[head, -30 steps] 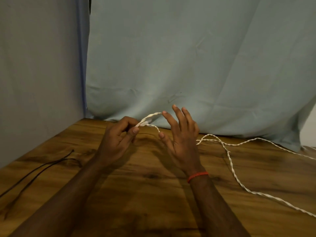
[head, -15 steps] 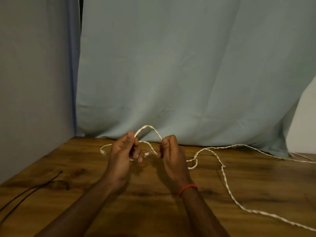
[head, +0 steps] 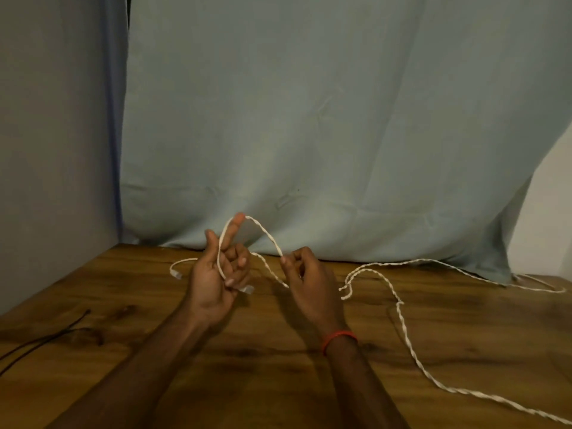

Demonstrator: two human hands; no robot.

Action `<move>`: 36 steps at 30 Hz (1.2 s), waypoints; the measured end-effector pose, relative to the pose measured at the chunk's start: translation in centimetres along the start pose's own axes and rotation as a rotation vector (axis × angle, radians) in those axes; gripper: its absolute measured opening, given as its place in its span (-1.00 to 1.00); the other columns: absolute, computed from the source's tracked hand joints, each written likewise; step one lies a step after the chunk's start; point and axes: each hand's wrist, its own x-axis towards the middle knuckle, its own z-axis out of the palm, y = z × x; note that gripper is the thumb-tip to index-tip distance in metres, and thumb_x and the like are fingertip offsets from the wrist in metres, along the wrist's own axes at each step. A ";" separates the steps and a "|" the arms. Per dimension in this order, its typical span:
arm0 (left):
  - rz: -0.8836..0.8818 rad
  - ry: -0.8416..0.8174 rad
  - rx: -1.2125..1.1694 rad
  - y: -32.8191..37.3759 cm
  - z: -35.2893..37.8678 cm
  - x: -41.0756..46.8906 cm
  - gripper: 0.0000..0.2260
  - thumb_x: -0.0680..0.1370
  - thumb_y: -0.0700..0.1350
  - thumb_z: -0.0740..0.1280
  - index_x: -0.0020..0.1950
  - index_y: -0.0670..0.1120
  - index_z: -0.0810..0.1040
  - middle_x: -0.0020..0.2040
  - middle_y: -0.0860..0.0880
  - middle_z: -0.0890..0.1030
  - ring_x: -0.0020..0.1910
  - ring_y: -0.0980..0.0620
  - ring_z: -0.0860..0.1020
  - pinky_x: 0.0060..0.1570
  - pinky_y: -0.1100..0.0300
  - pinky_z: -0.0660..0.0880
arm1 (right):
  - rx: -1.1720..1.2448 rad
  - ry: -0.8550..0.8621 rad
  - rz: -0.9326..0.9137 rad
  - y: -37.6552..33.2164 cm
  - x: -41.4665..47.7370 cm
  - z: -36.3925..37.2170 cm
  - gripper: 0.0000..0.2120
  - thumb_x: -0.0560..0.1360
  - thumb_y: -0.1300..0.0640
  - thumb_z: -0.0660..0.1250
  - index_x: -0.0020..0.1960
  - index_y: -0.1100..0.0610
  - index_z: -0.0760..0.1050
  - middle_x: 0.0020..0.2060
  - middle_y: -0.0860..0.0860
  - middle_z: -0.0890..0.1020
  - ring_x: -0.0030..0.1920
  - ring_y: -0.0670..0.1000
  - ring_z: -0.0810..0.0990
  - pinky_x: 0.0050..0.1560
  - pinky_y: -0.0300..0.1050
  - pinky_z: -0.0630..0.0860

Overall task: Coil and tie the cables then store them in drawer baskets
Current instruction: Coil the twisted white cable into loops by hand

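White twisted cable (head: 399, 308) trails across the wooden table (head: 278, 382) from the right edge of the view up to both hands, which hold its near end above the table's back part. Behind it hangs a pale blue cloth (head: 309, 134), and a thin black cable (head: 40, 339) lies well apart at the left, cut off by the frame. The left hand (head: 216, 277) has its forefinger raised with the cable looped over the tip, while its other fingers curl over the strand crossing the palm. The right hand (head: 309, 283), with a red band (head: 339, 337) at the wrist, pinches the cable between thumb and forefinger. That hand hides the stretch passing behind it. A small clear plug (head: 176, 274) ends a strand left of the left hand; its detail is too blurred to read. Half a second ago both hands sat closer together with the forefinger down; now the loop stands taller.
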 end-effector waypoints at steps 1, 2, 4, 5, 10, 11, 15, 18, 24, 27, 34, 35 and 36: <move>0.013 0.019 -0.026 0.7 -0.5 0.2 -0.48 0.65 0.22 0.01 0.45 0.00 0.49 -0.38 -0.03 0.44 -0.61 0.18 0.23 -0.49 0.22 0.03 | -0.101 -0.073 -0.044 0.3 0.0 -0.1 -0.78 0.62 -0.16 0.22 -0.04 -0.03 0.47 -0.23 -0.02 0.61 -0.18 0.04 0.56 -0.22 0.01 0.48; 0.033 0.036 -0.051 1.4 -1.0 0.3 -0.49 0.65 0.22 0.01 0.45 0.01 0.48 -0.37 -0.01 0.44 -0.61 0.18 0.23 -0.51 0.24 0.06 | -0.199 -0.126 -0.103 0.6 -0.1 -0.1 -0.76 0.62 -0.17 0.19 -0.01 -0.02 0.47 -0.18 -0.01 0.62 -0.13 0.06 0.56 -0.19 0.02 0.49; 0.081 0.076 -0.081 2.6 -1.5 0.4 -0.49 0.64 0.21 0.02 0.44 -0.01 0.47 -0.35 0.02 0.45 -0.59 0.18 0.25 -0.51 0.26 0.10 | -0.313 -0.182 -0.235 0.8 -0.1 -0.3 -0.74 0.64 -0.18 0.14 0.02 -0.04 0.48 -0.13 -0.03 0.63 -0.08 0.07 0.56 -0.19 -0.01 0.43; 0.102 0.101 -0.086 3.1 -1.7 0.5 -0.50 0.64 0.21 0.02 0.41 -0.03 0.47 -0.33 0.03 0.47 -0.57 0.17 0.26 -0.49 0.26 0.12 | -0.339 -0.210 -0.292 0.8 -0.1 -0.4 -0.74 0.64 -0.18 0.12 0.06 -0.06 0.50 -0.12 -0.04 0.63 -0.08 0.06 0.57 -0.20 -0.03 0.39; 0.163 0.185 0.075 3.2 -1.6 0.8 -0.57 0.68 0.19 0.00 0.36 -0.06 0.36 -0.08 -0.12 0.69 -0.40 0.01 0.57 -0.41 0.24 0.47 | -0.423 -0.305 -0.434 -0.4 -0.5 -0.7 -0.62 0.58 -0.17 0.10 0.32 -0.14 0.51 -0.13 0.02 0.61 -0.07 0.10 0.56 -0.08 0.05 0.48; 0.179 0.177 0.182 3.1 -1.5 0.8 -0.51 0.65 0.22 0.03 0.46 -0.04 0.29 -0.01 -0.17 0.69 -0.35 -0.03 0.61 -0.36 0.19 0.53 | -0.443 -0.295 -0.464 -0.7 -0.5 -0.6 -0.61 0.58 -0.14 0.08 0.32 -0.13 0.51 -0.14 0.02 0.60 -0.08 0.11 0.55 -0.09 0.05 0.48; 0.237 0.133 0.570 1.6 -1.5 0.9 -0.07 0.39 0.49 0.28 0.61 0.06 0.09 0.05 -0.16 0.71 0.06 -0.10 0.69 0.09 0.14 0.60 | -0.489 -0.256 -0.534 -1.5 -0.5 -0.6 -0.62 0.54 -0.05 0.11 0.25 -0.11 0.57 -0.22 0.02 0.55 -0.15 0.12 0.54 -0.23 -0.02 0.37; 0.321 0.091 0.770 0.5 -1.4 0.7 -0.22 0.52 0.40 0.20 0.60 -0.02 0.17 0.05 -0.06 0.73 0.20 -0.03 0.64 0.26 0.19 0.51 | -0.525 -0.293 -0.589 -1.6 -0.7 -0.4 -0.65 0.55 -0.01 0.15 0.25 -0.07 0.58 -0.24 0.04 0.53 -0.16 0.12 0.53 -0.26 -0.08 0.26; 0.379 0.198 0.678 0.3 -0.1 -0.3 -0.64 0.63 0.08 0.11 -0.05 -0.15 0.56 -0.37 -0.11 0.64 -0.28 -0.10 0.68 -0.21 0.07 0.59 | -0.425 -0.428 -0.541 -2.3 -1.3 -0.1 -0.63 0.59 -0.06 0.12 0.34 -0.13 0.49 -0.06 0.07 0.61 0.01 0.12 0.55 -0.12 0.02 0.47; 0.430 0.207 0.739 0.1 -0.1 -0.3 -0.57 0.68 0.13 0.09 -0.29 0.04 0.53 -0.43 -0.08 0.59 -0.29 -0.08 0.65 -0.14 0.08 0.59 | -0.394 -0.439 -0.549 -2.5 -1.4 0.2 -0.68 0.63 -0.06 0.14 0.33 -0.10 0.50 -0.03 0.05 0.62 0.05 0.10 0.54 -0.10 0.01 0.46; 0.415 -0.142 1.564 0.5 -2.7 -0.1 -0.57 0.60 0.33 -0.02 -0.29 0.12 0.39 -0.39 0.02 0.51 -0.37 0.08 0.50 -0.34 0.06 0.36 | -0.335 -0.259 -0.637 -3.6 -1.2 -0.5 -0.78 0.56 -0.09 0.30 0.03 -0.02 0.65 -0.20 -0.02 0.64 -0.15 0.06 0.59 -0.24 -0.06 0.42; 0.407 -0.146 1.603 0.6 -2.9 -0.1 -0.56 0.60 0.33 -0.03 -0.30 0.12 0.39 -0.38 0.03 0.51 -0.35 0.07 0.50 -0.32 0.02 0.36 | -0.319 -0.201 -0.615 -3.6 -1.0 -0.8 -0.77 0.54 -0.13 0.31 -0.04 -0.02 0.65 -0.23 -0.05 0.64 -0.19 0.04 0.59 -0.27 -0.06 0.43; 0.381 -0.148 1.600 0.8 -3.1 0.0 -0.53 0.59 0.33 -0.04 -0.29 0.10 0.42 -0.36 0.03 0.53 -0.33 0.05 0.50 -0.29 -0.01 0.38 | -0.309 -0.139 -0.596 -3.5 -0.8 -1.1 -0.75 0.51 -0.18 0.33 -0.10 -0.02 0.64 -0.26 -0.07 0.64 -0.22 0.01 0.58 -0.29 -0.06 0.43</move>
